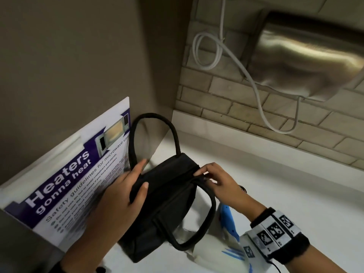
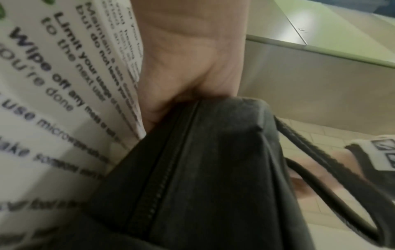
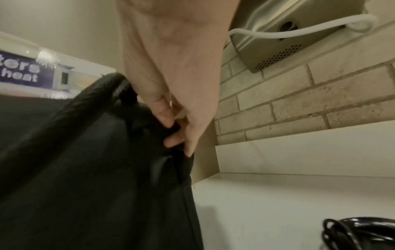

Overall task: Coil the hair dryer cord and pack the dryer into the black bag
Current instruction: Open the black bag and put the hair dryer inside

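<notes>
The black bag point(image 1: 167, 203) with two loop handles stands on the white counter point(image 1: 275, 194). My left hand point(image 1: 141, 178) grips its left end, thumb on the near side and fingers on the far side; the left wrist view shows that hand point(image 2: 181, 84) on the bag point(image 2: 213, 169) beside its zip line. My right hand point(image 1: 201, 174) pinches the right end of the bag's top by the zip; the right wrist view shows its fingertips point(image 3: 166, 118) on black fabric of the bag point(image 3: 96, 169). A white and blue hair dryer point(image 1: 226, 223) lies partly under my right wrist. A coiled black cord point(image 3: 359, 233) rests on the counter.
A microwave safety poster point(image 1: 69, 184) leans just left of the bag. A steel wall-mounted dryer point(image 1: 305, 60) with a looped white cable point(image 1: 208, 52) hangs on the brick-tile wall above the counter's back edge. A beige wall panel stands behind the bag.
</notes>
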`<state>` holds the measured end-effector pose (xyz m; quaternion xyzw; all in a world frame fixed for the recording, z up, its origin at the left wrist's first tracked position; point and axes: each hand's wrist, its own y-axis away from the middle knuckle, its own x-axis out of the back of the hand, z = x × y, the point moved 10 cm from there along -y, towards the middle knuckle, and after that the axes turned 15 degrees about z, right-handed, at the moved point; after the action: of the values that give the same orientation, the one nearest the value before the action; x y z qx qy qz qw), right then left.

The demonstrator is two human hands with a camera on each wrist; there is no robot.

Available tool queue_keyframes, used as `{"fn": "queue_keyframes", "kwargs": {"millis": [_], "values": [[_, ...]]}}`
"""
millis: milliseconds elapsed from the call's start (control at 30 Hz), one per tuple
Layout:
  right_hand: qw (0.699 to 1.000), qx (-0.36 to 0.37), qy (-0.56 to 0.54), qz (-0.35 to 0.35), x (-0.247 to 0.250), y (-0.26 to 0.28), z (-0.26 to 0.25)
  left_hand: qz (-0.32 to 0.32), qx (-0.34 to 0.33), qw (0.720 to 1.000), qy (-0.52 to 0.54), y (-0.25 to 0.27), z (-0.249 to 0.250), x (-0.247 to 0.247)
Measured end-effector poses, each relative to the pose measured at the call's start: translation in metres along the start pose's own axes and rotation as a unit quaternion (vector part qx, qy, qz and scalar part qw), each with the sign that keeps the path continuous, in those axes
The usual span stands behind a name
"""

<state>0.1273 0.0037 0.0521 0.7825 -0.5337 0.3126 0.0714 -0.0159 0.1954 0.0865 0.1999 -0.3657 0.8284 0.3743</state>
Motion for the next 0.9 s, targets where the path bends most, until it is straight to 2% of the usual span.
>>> {"fn": "queue_keyframes", "kwargs": {"millis": [100, 200, 267, 333, 467, 567, 667, 767, 900], "values": [[0.983, -0.16, -0.085, 0.004, 0.001, -0.008, 0.013, 0.009, 0.019, 1.0, 0.016, 0.002, 0.006, 0.001], [0.971, -0.232, -0.058, 0.001, -0.005, -0.016, 0.027, 0.009, 0.033, 0.998, 0.05, 0.002, 0.005, -0.003], [0.964, -0.258, -0.053, -0.044, -0.02, -0.016, 0.033, 0.015, 0.037, 0.997, 0.063, 0.001, -0.002, -0.006], [0.949, -0.291, -0.108, -0.063, -0.033, -0.016, 0.038, 0.015, 0.041, 0.996, 0.072, 0.002, -0.003, -0.009], [0.899, -0.366, -0.238, -0.02, -0.046, -0.027, 0.047, 0.02, 0.02, 0.996, 0.08, 0.003, 0.002, -0.009], [0.888, -0.375, -0.268, -0.011, -0.054, -0.041, 0.046, 0.016, 0.018, 0.996, 0.082, 0.004, 0.0, -0.011], [0.886, -0.403, -0.229, -0.003, -0.052, -0.041, 0.055, 0.023, 0.024, 0.996, 0.084, 0.003, -0.004, -0.012], [0.87, -0.456, -0.188, -0.012, -0.05, -0.028, 0.07, 0.03, 0.035, 0.995, 0.087, 0.003, -0.006, -0.014], [0.859, -0.478, -0.183, -0.007, -0.047, -0.026, 0.084, 0.034, 0.055, 0.993, 0.096, 0.002, -0.01, -0.015]]}}
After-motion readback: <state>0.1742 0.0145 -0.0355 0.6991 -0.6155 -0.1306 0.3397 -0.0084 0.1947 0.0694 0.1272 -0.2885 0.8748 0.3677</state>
